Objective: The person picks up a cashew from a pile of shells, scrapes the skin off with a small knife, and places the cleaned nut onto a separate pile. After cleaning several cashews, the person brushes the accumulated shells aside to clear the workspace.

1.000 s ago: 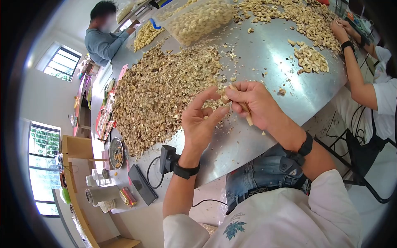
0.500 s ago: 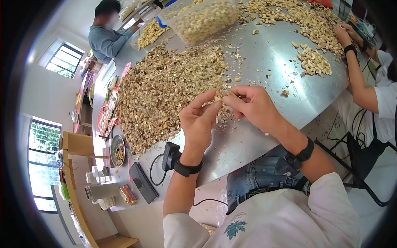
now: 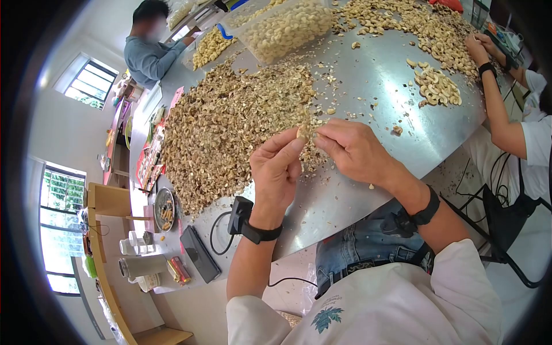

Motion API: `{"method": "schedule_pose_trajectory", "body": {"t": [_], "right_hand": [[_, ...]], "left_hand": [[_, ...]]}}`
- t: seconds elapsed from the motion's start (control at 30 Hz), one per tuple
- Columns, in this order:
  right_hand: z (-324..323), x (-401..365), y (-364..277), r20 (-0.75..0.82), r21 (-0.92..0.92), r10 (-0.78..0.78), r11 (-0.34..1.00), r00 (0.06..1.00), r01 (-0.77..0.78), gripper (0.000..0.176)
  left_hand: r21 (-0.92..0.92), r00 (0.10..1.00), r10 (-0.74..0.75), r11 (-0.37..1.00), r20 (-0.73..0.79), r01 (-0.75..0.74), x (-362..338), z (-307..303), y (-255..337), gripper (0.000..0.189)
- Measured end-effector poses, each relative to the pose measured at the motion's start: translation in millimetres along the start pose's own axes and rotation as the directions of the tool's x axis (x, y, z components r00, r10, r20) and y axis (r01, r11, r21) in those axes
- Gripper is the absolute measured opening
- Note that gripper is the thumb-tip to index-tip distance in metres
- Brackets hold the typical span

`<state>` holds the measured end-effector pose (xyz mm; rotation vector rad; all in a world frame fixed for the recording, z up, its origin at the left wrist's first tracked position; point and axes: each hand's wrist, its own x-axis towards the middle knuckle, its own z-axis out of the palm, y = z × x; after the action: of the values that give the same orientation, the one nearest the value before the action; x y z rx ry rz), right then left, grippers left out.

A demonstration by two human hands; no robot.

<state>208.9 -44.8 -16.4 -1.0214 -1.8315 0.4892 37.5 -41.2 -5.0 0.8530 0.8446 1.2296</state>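
Observation:
Above the near edge of a large pile of brown nut pieces and shells (image 3: 230, 126), my two hands meet fingertip to fingertip. My left hand (image 3: 278, 167) pinches a small pale cashew nut (image 3: 302, 133) between thumb and forefinger. Right beside it, my right hand (image 3: 355, 150) is closed, thumb pressed to forefinger at the nut's side; anything inside that pinch is too small to make out. Both wrists wear black bands. Loose crumbs lie on the metal table (image 3: 339, 198) below.
A clear plastic tub of cashews (image 3: 287, 34) stands at the back. Right of it lie a small heap of whole cashews (image 3: 437, 86) and a longer pile (image 3: 425, 29), where another person's hands work. At the left are a round metal dish (image 3: 164, 210), a phone (image 3: 199, 253) and jars.
My right fingers have closed more tightly and turned slightly beside the nut. The left fingertips have tipped up a little, so the nut shows more. Both hands stay in nearly the same place.

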Motion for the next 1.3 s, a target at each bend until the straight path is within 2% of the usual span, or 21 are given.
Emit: {"method": "schedule_pose_trajectory", "body": {"t": [0.17,0.27,0.57,0.77,0.87,0.97,1.07,1.17,1.3], "right_hand": [[3,0,0,-0.027,-0.025,-0.022,0.999,0.999,0.021,0.018],[4,1,0,-0.008,0.060,-0.002,0.998,1.000,0.003,0.018],[6,-2,1,0.058,0.083,0.020,0.996,0.998,-0.024,0.017],[17,-7,-3,-0.051,-0.116,-0.029,0.993,0.998,0.023,0.009],[22,-8,-3,-0.035,-0.396,-0.097,0.915,0.995,0.075,0.011],[27,-7,-8,-0.072,-0.534,-0.198,0.836,0.978,0.130,0.014],[29,-5,-8,-0.096,-0.603,-0.287,0.778,0.953,0.174,0.015],[30,-4,-11,-0.112,-0.636,-0.301,0.754,0.947,0.164,0.017],[34,-2,-11,-0.185,-0.545,-0.251,0.831,0.950,0.114,0.016]], "left_hand": [[-0.028,1.000,0.005,1.000,-0.022,-0.006,0,0,-2,0.017],[0.038,0.998,0.019,0.999,-0.054,-0.017,-1,3,-4,0.015],[0.057,0.991,0.073,0.996,-0.110,-0.067,-4,5,-5,0.011],[0.073,0.989,0.060,0.996,-0.134,-0.051,-4,5,-4,0.010],[0.043,0.993,0.042,0.998,-0.111,-0.037,-3,2,-4,0.009],[0.037,0.987,0.069,0.997,-0.145,-0.064,-3,4,-3,0.008],[0.035,0.987,0.073,0.997,-0.143,-0.068,-3,4,-1,0.008],[0.043,0.986,0.081,0.996,-0.148,-0.076,-2,1,-1,0.008],[0.093,0.977,0.152,0.986,-0.147,-0.140,-2,4,0,0.007]]}}
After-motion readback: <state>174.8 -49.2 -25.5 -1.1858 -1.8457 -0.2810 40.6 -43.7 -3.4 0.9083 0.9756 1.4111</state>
